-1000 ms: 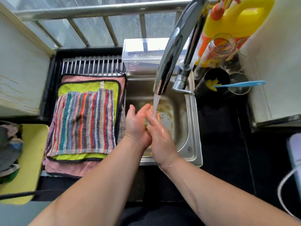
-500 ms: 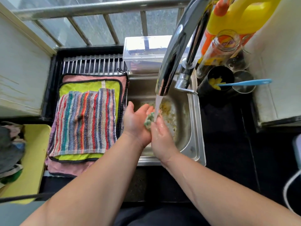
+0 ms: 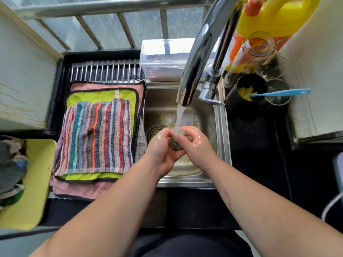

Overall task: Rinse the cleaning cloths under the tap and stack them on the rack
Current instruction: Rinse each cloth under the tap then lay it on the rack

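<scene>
Water runs from the chrome tap (image 3: 196, 58) into the steel sink (image 3: 221, 130). Under the stream, my left hand (image 3: 162, 149) and my right hand (image 3: 196, 145) both grip a small wadded dark greenish cloth (image 3: 175, 144), mostly hidden between the curled fingers. On the metal rack (image 3: 104, 69) to the left lies a flat stack: a striped cloth (image 3: 96, 136) on top, a lime-green cloth (image 3: 81, 96) under it, a pink cloth (image 3: 81, 190) at the bottom.
A yellow tray (image 3: 37, 182) at the left holds several crumpled cloths (image 3: 11, 164). Behind the sink stands a clear plastic box (image 3: 165, 58). At the right are a yellow jug (image 3: 274, 15), a glass jar (image 3: 254, 51), a black cup (image 3: 250, 89) and a blue brush (image 3: 282, 92).
My hands went from flat palms pressed together to curled fingers bunching the cloth under the stream. The view has shifted slightly.
</scene>
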